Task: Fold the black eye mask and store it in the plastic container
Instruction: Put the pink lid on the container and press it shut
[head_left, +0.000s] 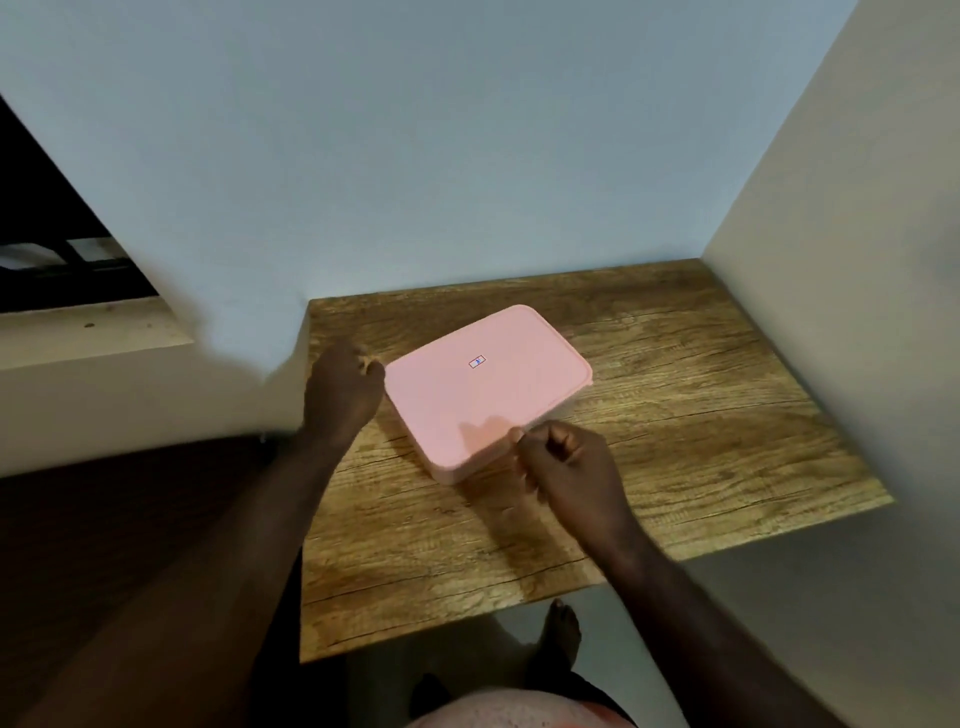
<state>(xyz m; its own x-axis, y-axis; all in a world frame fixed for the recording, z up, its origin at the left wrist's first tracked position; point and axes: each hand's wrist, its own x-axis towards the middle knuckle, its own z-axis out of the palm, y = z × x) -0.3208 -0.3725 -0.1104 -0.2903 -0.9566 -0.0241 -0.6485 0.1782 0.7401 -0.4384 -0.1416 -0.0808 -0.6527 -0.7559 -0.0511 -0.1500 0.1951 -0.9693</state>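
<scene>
Pink plastic container (450, 476) sits on the wooden table (701, 415), pink lid (483, 395) on and set at an angle. Left hand (340, 392) curls at its left corner. Right hand (571, 467) curls at the near edge, one fingertip touching the rim; whether either hand grips is unclear. A bare foot (561, 631) shows below the table.

Head cam, wide-angle, looks fwd & down at table (675, 415), close.
</scene>
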